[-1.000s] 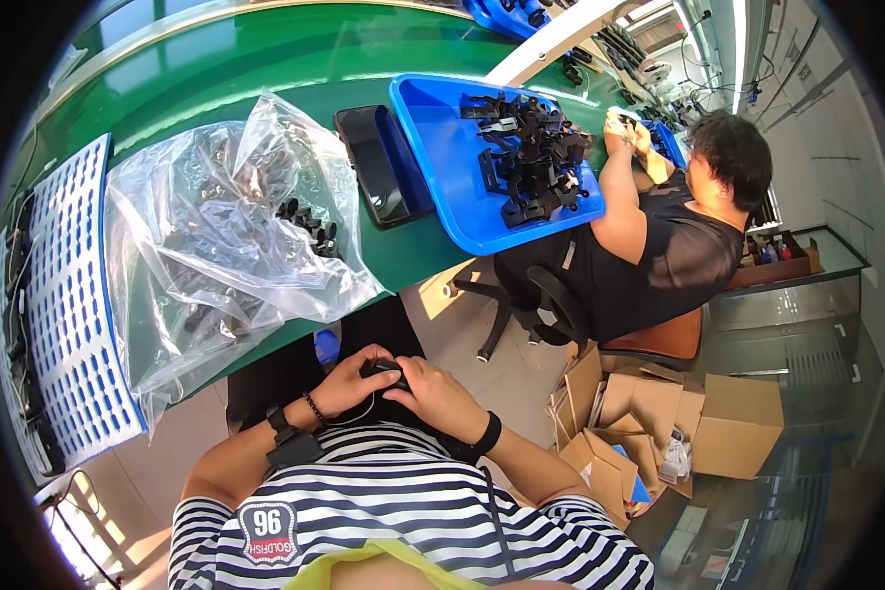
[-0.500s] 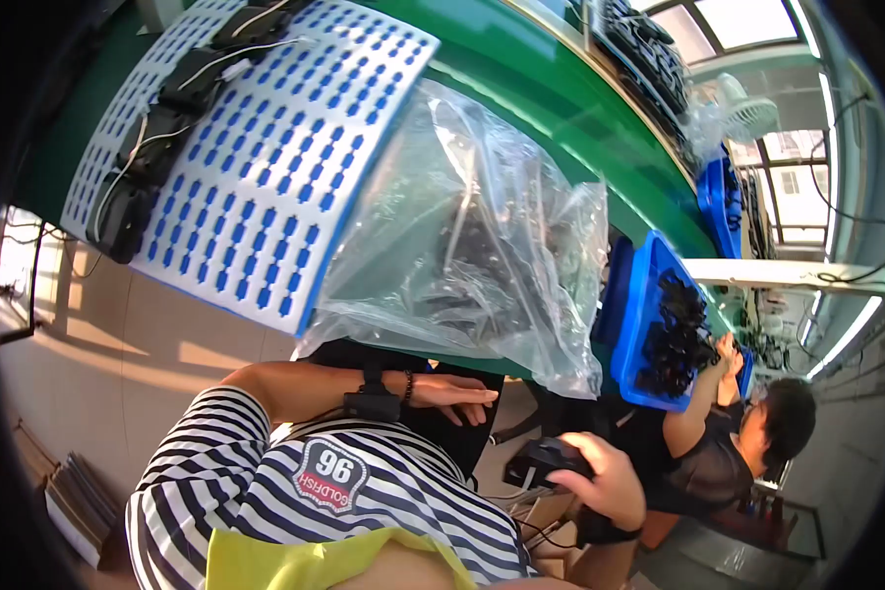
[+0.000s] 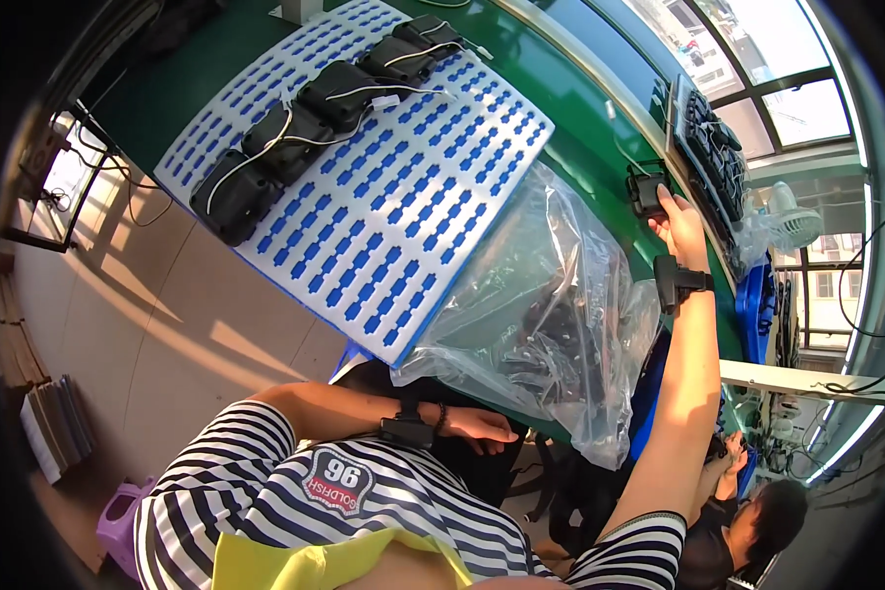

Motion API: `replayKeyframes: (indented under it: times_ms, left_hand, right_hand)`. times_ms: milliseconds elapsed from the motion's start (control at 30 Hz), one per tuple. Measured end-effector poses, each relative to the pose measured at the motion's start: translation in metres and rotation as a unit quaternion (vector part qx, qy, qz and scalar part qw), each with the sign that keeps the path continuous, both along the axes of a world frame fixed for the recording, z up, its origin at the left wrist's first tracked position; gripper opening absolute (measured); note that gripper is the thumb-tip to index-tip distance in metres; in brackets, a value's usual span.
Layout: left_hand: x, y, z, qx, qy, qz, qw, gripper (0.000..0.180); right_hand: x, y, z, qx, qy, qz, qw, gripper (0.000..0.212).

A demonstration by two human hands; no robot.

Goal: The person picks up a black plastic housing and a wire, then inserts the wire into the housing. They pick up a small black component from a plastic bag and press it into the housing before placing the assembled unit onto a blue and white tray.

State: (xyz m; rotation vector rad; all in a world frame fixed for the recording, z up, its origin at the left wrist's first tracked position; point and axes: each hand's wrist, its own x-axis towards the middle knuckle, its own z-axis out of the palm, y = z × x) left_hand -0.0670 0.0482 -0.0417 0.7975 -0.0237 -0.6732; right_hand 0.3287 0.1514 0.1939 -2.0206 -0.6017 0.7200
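My right arm reaches out over the green bench, and my right hand (image 3: 680,228) is closed on a black boxy part (image 3: 646,191) with a thin white wire trailing from it. Near my lap, below the bench edge, my left hand (image 3: 480,427) hangs loosely with its fingers a little bent and nothing in it. A row of similar black housings (image 3: 336,95) with white wires and connectors lies across a white foam tray (image 3: 403,172) with blue cut-out slots. Between that tray and my right forearm rests a clear plastic bag (image 3: 551,295) with dark contents that I cannot make out.
At the far right, a rack of black parts (image 3: 710,147) stands beside the window, with a small fan (image 3: 792,218) close by. Blue bins (image 3: 755,305) sit along the right side. A co-worker (image 3: 757,531) works at the lower right. A purple stool (image 3: 120,516) stands at the lower left.
My right hand has carried the black part from beside my body up and out over the far side of the bench. My left hand stays near my lap. The view has shifted.
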Motion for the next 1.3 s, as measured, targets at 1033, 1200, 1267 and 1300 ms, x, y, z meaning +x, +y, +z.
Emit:
replayKeyframes:
  times_ms: [1033,1200,1267,1300]
  left_hand:
    - [-0.001,0.012,-0.009,-0.034,0.023,0.065,0.997,0.039]
    - [-0.005,0.008,-0.013,-0.023,0.028,0.090,0.995,0.040]
    - [-0.006,0.005,-0.014,-0.023,0.030,0.069,0.997,0.040]
    - [-0.005,0.006,-0.014,-0.019,0.027,0.059,0.998,0.041]
  right_hand:
    - [-0.222,0.322,-0.001,-0.017,-0.567,0.340,0.750,0.072]
    - [-0.218,0.270,0.059,0.115,-0.610,0.232,0.748,0.048]
    - [-0.202,0.237,0.101,0.086,-0.635,0.197,0.742,0.053]
    - [-0.197,0.204,0.134,0.016,-0.652,0.186,0.735,0.056]
